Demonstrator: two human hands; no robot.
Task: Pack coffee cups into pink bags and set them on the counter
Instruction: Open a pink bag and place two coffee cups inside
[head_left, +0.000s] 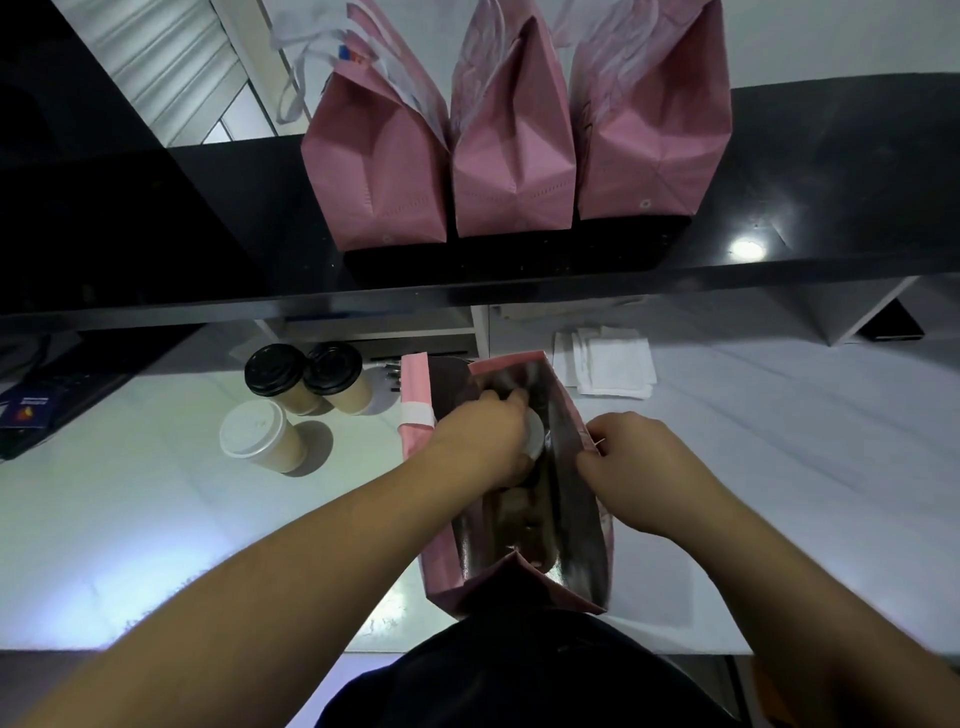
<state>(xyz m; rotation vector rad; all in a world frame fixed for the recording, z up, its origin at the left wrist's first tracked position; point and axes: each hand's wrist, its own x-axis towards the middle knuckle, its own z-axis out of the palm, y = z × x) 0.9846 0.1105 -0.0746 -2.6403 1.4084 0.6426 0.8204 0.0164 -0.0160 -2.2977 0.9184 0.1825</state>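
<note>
An open pink bag (582, 525) with a silver lining stands on the white table right in front of me. My left hand (483, 436) reaches into its mouth and grips a white-lidded coffee cup (535, 436). My right hand (631, 460) pinches the bag's right rim. Three closed pink bags (376, 166) (514, 156) (654, 135) stand side by side on the black counter (831, 197) above. Left of the open bag stand two black-lidded cups (275, 370) (333, 368) and one white-lidded cup (253, 431).
White napkins (613, 364) lie behind the open bag on the right. A flat pink bag (414, 405) lies beside the open one. A dark keyboard and a card (31, 410) sit at the far left. The black counter overhangs the table's back.
</note>
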